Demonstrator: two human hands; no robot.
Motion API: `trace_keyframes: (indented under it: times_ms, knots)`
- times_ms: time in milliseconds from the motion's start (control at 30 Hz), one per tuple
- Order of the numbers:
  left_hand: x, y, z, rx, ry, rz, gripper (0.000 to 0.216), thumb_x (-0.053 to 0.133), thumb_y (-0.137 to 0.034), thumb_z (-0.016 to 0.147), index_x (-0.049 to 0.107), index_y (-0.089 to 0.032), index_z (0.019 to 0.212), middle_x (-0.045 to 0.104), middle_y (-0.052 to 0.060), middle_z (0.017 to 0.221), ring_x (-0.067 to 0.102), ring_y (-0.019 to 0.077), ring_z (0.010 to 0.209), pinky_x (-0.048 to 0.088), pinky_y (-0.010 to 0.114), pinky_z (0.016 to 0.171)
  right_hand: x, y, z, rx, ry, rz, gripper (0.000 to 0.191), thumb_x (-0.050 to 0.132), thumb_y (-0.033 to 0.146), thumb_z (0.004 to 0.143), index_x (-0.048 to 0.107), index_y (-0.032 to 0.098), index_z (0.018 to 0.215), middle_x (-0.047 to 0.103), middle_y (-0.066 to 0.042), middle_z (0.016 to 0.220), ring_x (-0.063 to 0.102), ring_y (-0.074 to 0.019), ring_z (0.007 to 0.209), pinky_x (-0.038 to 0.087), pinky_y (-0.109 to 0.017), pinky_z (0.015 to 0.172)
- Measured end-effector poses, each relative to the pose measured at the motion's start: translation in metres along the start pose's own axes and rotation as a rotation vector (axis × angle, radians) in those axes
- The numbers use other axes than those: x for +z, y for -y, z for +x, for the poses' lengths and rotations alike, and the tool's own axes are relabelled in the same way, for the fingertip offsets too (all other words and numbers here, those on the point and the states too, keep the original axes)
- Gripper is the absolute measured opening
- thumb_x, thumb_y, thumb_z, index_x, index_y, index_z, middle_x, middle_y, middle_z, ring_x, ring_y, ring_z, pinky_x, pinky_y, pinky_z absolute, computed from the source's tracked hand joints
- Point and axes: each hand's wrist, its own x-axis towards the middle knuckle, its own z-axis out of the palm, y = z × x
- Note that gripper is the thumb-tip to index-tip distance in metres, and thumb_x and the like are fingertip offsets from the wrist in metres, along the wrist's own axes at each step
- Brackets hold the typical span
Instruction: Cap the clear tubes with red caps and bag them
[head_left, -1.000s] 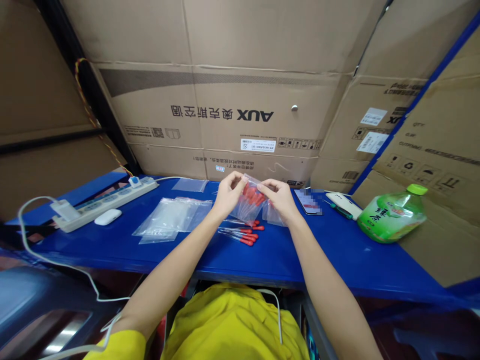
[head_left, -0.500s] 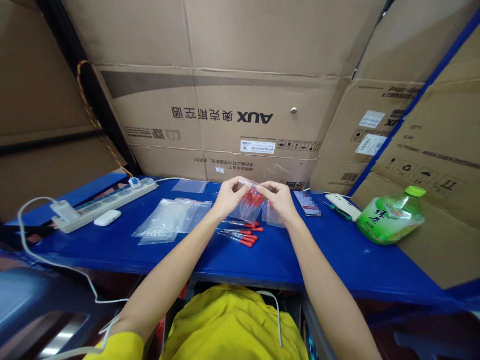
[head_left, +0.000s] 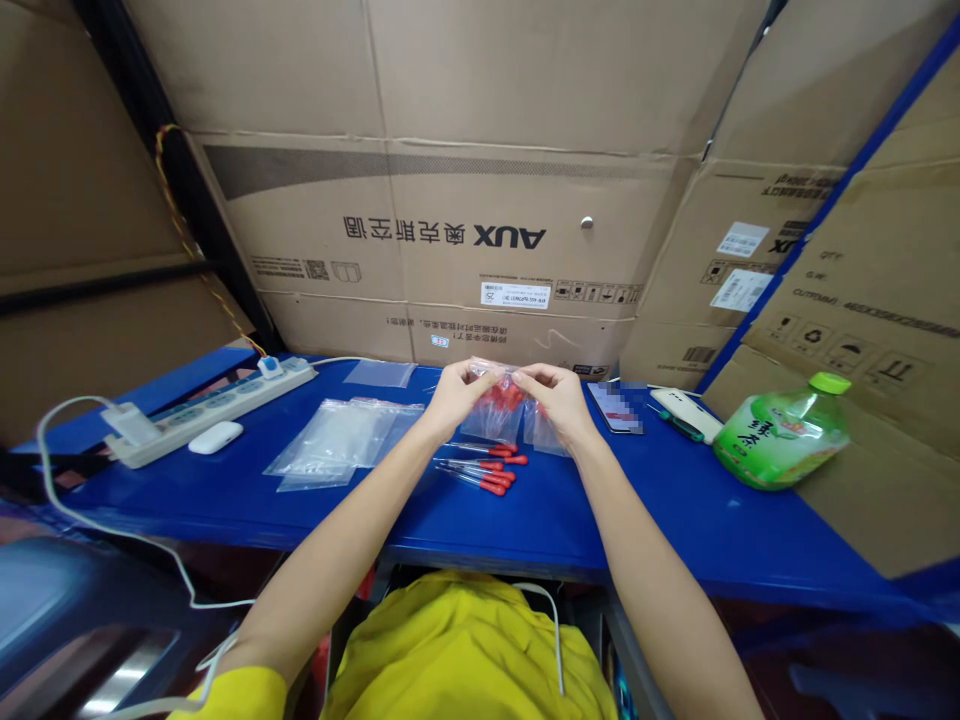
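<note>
Both my hands pinch the top edge of a small clear plastic bag (head_left: 498,410) that holds several red-capped droppers. My left hand (head_left: 454,396) grips its left corner and my right hand (head_left: 556,398) grips its right corner, a little above the blue table (head_left: 675,510). Below the bag, several loose red-capped droppers (head_left: 486,467) lie on the table. Another small clear bag (head_left: 541,430) lies under my right hand.
A pile of empty clear bags (head_left: 339,442) and one more clear bag (head_left: 379,373) lie to the left. Farther left are a power strip (head_left: 210,406) and a white earbud case (head_left: 214,436). A phone (head_left: 616,406), a white device (head_left: 685,410) and a green bottle (head_left: 784,432) lie to the right. Cardboard boxes (head_left: 465,230) stand behind.
My hands have brought the bag of droppers slightly lower and closer together along its top edge. Nothing else on the table has moved.
</note>
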Motion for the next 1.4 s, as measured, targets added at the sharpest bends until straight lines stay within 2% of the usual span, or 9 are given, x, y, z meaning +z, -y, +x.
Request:
trace_keyframes:
  times_ms: [67, 200, 333, 500, 667, 833, 900, 1100, 1400]
  knots:
    - [-0.001, 0.0, 0.001, -0.016, -0.031, -0.006, 0.041, 0.085, -0.051, 0.072, 0.075, -0.012, 0.08, 0.068, 0.002, 0.07, 0.052, 0.0109, 0.061, 0.04, 0.024, 0.061, -0.001, -0.001, 0.001, -0.005, -0.017, -0.012, 0.035, 0.09, 0.05, 0.065, 0.078, 0.019, 0.078, 0.077, -0.003, 0.077, 0.067, -0.018, 0.069, 0.051, -0.031, 0.07]
    - [-0.001, -0.001, 0.001, -0.054, -0.004, -0.032, 0.043, 0.086, -0.052, 0.069, 0.074, -0.011, 0.077, 0.065, 0.001, 0.065, 0.047, 0.0092, 0.057, 0.035, 0.024, 0.058, -0.002, -0.003, 0.0, -0.031, -0.035, -0.044, 0.033, 0.088, 0.049, 0.067, 0.077, 0.019, 0.075, 0.075, -0.003, 0.072, 0.065, -0.018, 0.066, 0.051, -0.03, 0.067]
    - [-0.001, -0.001, 0.001, -0.06, -0.003, -0.053, 0.043, 0.087, -0.051, 0.068, 0.075, -0.011, 0.078, 0.064, 0.001, 0.064, 0.046, 0.009, 0.057, 0.035, 0.024, 0.057, -0.001, -0.002, -0.001, -0.032, -0.037, -0.033, 0.034, 0.088, 0.05, 0.067, 0.078, 0.019, 0.076, 0.074, -0.003, 0.072, 0.065, -0.0185, 0.066, 0.052, -0.031, 0.068]
    - [-0.002, 0.001, 0.003, -0.096, -0.044, -0.11, 0.043, 0.089, -0.051, 0.066, 0.069, -0.013, 0.068, 0.059, -0.001, 0.059, 0.046, 0.0088, 0.055, 0.035, 0.023, 0.056, 0.0, -0.001, 0.0, 0.018, -0.045, 0.041, 0.037, 0.088, 0.052, 0.067, 0.079, 0.019, 0.079, 0.073, -0.003, 0.073, 0.066, -0.0186, 0.067, 0.056, -0.033, 0.07]
    - [-0.004, 0.003, 0.003, -0.149, -0.025, -0.132, 0.04, 0.089, -0.048, 0.068, 0.073, -0.013, 0.078, 0.062, 0.0, 0.063, 0.05, 0.0091, 0.056, 0.038, 0.023, 0.058, -0.002, -0.002, 0.0, -0.025, -0.089, 0.0, 0.034, 0.085, 0.052, 0.07, 0.073, 0.02, 0.073, 0.07, -0.002, 0.07, 0.065, -0.0183, 0.066, 0.056, -0.032, 0.066]
    - [-0.003, 0.002, 0.002, -0.17, 0.088, -0.12, 0.044, 0.088, -0.047, 0.069, 0.079, -0.014, 0.096, 0.076, 0.007, 0.085, 0.064, 0.0161, 0.071, 0.047, 0.027, 0.068, 0.001, 0.0, -0.003, -0.056, -0.057, -0.017, 0.03, 0.082, 0.048, 0.074, 0.069, 0.021, 0.072, 0.066, 0.0, 0.068, 0.062, -0.0164, 0.064, 0.054, -0.028, 0.061]
    - [-0.003, 0.002, 0.001, -0.175, 0.086, -0.096, 0.043, 0.087, -0.046, 0.069, 0.08, -0.014, 0.096, 0.077, 0.008, 0.086, 0.064, 0.0164, 0.072, 0.046, 0.027, 0.067, 0.003, 0.001, -0.004, -0.047, -0.036, -0.005, 0.03, 0.083, 0.049, 0.073, 0.071, 0.021, 0.073, 0.068, 0.0, 0.07, 0.062, -0.0165, 0.065, 0.054, -0.028, 0.061]
    - [-0.003, -0.002, -0.001, -0.144, 0.08, -0.002, 0.039, 0.086, -0.047, 0.071, 0.081, -0.013, 0.09, 0.072, 0.005, 0.073, 0.053, 0.0121, 0.061, 0.036, 0.026, 0.059, 0.007, -0.001, -0.004, -0.013, 0.027, -0.008, 0.035, 0.086, 0.052, 0.069, 0.075, 0.02, 0.076, 0.07, -0.001, 0.071, 0.06, -0.0167, 0.063, 0.053, -0.029, 0.06]
    - [0.0, 0.0, 0.0, -0.086, 0.083, -0.035, 0.039, 0.084, -0.05, 0.074, 0.078, -0.013, 0.086, 0.07, 0.004, 0.073, 0.054, 0.0112, 0.061, 0.04, 0.025, 0.061, 0.008, -0.002, -0.003, -0.061, -0.064, -0.053, 0.036, 0.083, 0.052, 0.071, 0.067, 0.02, 0.069, 0.063, 0.001, 0.063, 0.054, -0.0148, 0.058, 0.046, -0.028, 0.057]
